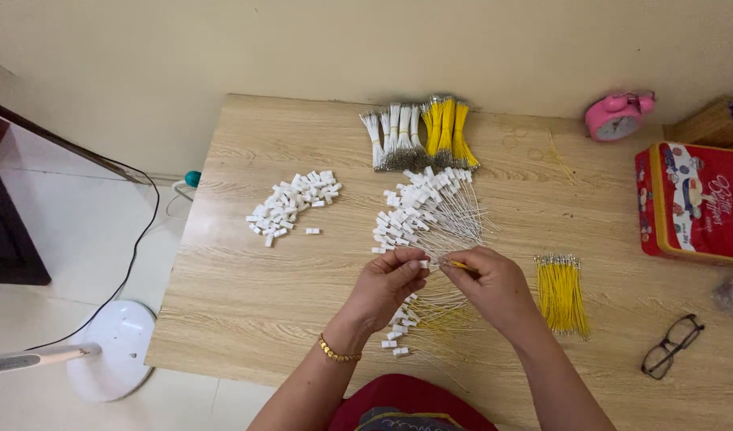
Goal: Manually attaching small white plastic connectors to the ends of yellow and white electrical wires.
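Observation:
My left hand (389, 286) pinches a small white plastic connector (424, 263) above the middle of the wooden table (247, 303). My right hand (491, 285) holds a short yellow wire (460, 264) with its tip at that connector. Under my hands lies a heap of white connectors with wires attached (426, 211), and a few more sit near my left wrist (398, 331). A row of loose yellow wires (562, 294) lies right of my right hand.
A pile of loose white connectors (293, 206) sits at the left. Bundles of white wires (394, 136) and yellow wires (446, 132) lie at the far edge. A pink alarm clock (616, 116), a red tin (694, 203) and glasses (671, 345) are at the right. A fan base (115, 347) stands on the floor.

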